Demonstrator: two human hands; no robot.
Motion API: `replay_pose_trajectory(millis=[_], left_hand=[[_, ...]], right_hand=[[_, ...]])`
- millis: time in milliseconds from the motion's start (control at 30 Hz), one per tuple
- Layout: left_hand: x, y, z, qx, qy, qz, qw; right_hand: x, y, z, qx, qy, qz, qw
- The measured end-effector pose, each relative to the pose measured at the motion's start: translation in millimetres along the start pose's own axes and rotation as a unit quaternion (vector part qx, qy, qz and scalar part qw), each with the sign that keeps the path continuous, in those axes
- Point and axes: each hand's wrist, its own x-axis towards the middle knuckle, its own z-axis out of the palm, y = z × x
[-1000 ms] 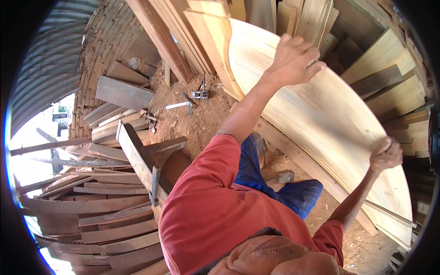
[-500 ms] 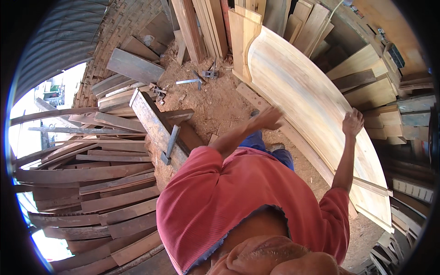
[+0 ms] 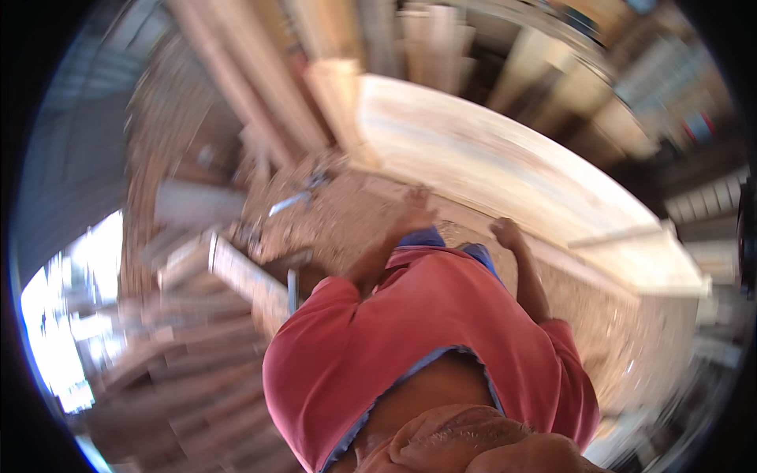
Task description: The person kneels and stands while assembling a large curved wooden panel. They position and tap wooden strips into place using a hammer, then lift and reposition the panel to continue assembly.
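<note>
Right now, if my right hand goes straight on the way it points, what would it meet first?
The right hand would probably meet the pale wooden panel first; depth is unclear.

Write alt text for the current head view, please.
The left hand, open, and right hand, curled, are in front of a long, pale wooden panel with a curved upper edge. The wearer's red shirt fills the lower middle; brown boards lie blurred at left.

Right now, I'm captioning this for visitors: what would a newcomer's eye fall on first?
Probably the long, pale wooden panel with its curved edge, sweeping across the upper right. Next, the red shirt at the lower centre, with the left hand and right hand beyond it. Blurred brown planks fill the lower left.
</note>
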Motion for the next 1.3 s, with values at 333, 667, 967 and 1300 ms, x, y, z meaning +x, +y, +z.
replay_pose_trajectory(millis=[333, 667, 967, 1300], left_hand=[[225.3, 66.5, -125.3, 0.125, 0.065, 0.329, 0.934], [329.4, 62.3, -124.5, 0.149, -0.074, 0.252, 0.953], [335.5, 67.1, -123.8, 0.233, -0.097, 0.252, 0.934], [306.2, 87.5, -138.5, 0.284, -0.088, 0.284, 0.911]], right_hand=[[-140.1, 15.8, 144.5, 0.424, 0.300, 0.524, 0.675], [-269.4, -200.6, 283.0, 0.358, 0.340, 0.802, 0.336], [-270.4, -428.3, 372.8, 0.392, 0.221, 0.893, 0.024], [-125.9, -562.9, 465.1, 0.494, 0.188, 0.835, -0.157]])
